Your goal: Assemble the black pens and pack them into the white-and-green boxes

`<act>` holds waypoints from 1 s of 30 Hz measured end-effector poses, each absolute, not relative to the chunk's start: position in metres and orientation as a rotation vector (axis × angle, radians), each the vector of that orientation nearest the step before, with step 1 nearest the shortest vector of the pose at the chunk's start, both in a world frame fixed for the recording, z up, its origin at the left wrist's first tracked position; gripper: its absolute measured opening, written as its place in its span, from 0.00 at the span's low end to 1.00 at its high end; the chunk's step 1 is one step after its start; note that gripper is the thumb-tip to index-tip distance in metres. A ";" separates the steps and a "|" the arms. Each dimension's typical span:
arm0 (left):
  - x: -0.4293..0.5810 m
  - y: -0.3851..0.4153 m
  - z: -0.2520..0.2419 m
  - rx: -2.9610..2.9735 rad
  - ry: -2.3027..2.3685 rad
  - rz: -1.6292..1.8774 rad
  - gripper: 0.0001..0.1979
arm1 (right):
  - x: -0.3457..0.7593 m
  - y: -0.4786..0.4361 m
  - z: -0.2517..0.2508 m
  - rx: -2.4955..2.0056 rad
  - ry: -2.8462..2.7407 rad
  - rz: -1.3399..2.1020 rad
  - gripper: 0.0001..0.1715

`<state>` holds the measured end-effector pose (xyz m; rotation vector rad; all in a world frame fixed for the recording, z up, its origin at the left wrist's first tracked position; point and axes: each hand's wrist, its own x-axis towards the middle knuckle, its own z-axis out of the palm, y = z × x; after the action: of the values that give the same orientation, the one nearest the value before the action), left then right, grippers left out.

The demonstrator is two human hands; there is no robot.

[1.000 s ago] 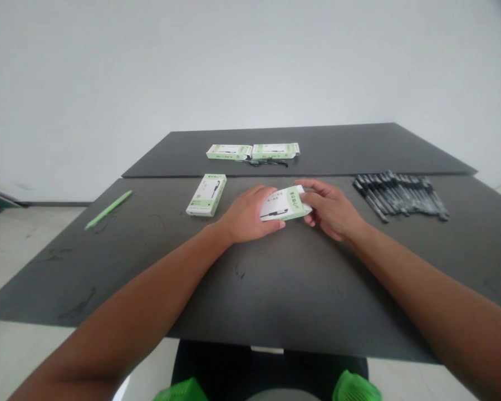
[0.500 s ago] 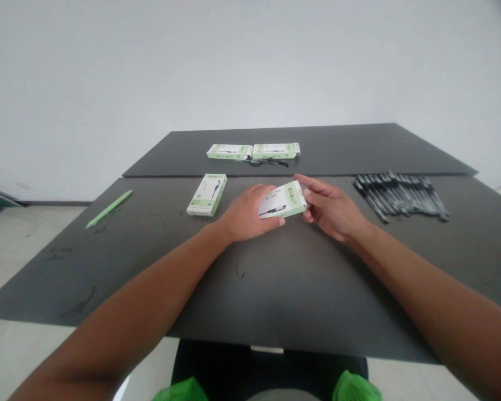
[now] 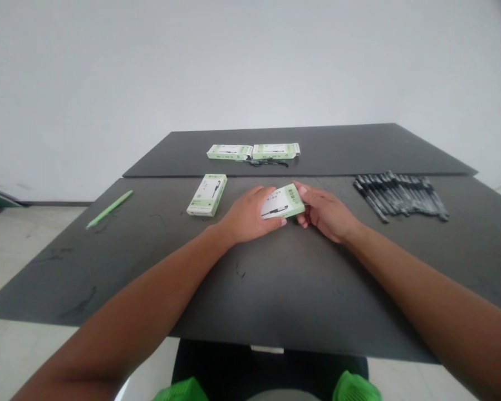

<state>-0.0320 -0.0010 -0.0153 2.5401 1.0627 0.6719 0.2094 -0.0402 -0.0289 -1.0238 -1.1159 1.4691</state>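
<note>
A white and green pen box [image 3: 281, 203], printed with a picture of a pen, is held slightly tilted over the near dark table. My left hand [image 3: 250, 214] wraps around its left part, thumb along the near side. At the box's right end, my right hand [image 3: 323, 210] is closed, with thumb and fingertips against the end edge; that end's flap is hidden. A second pen box [image 3: 207, 195] lies on the table to the left of my left hand. Several black-capped clear pens [image 3: 401, 195] lie side by side to the right of my right hand.
Two more pen boxes [image 3: 229, 151] lie end to end on the far table [image 3: 338, 147], with a few dark pens [image 3: 269, 162] in front of them. A light green pen [image 3: 109, 209] lies at the left. A pale wall stands behind.
My right hand has moved slightly left and closed in on the box's right end; its fingers were more spread before. The box has shifted very slightly. Everything else stays put.
</note>
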 end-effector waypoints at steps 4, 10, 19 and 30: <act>-0.032 -0.003 -0.015 2.555 1.081 0.644 0.39 | 0.211 -0.041 -0.029 -1.140 -1.323 1.326 0.47; -0.032 -0.006 -0.014 2.581 1.145 0.608 0.43 | 0.210 -0.045 -0.022 -1.223 -1.426 1.292 0.48; -0.035 -0.006 -0.006 2.563 1.325 0.641 0.39 | 0.215 -0.033 -0.033 -1.131 -1.113 1.173 0.35; -0.037 -0.001 -0.009 2.524 1.472 0.652 0.32 | 0.217 -0.031 -0.031 -1.230 -1.194 1.095 0.27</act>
<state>-0.0372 -0.0012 -0.0087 2.5238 1.4722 0.6520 0.2167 -0.0306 -0.0308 -1.2302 -1.1937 1.0946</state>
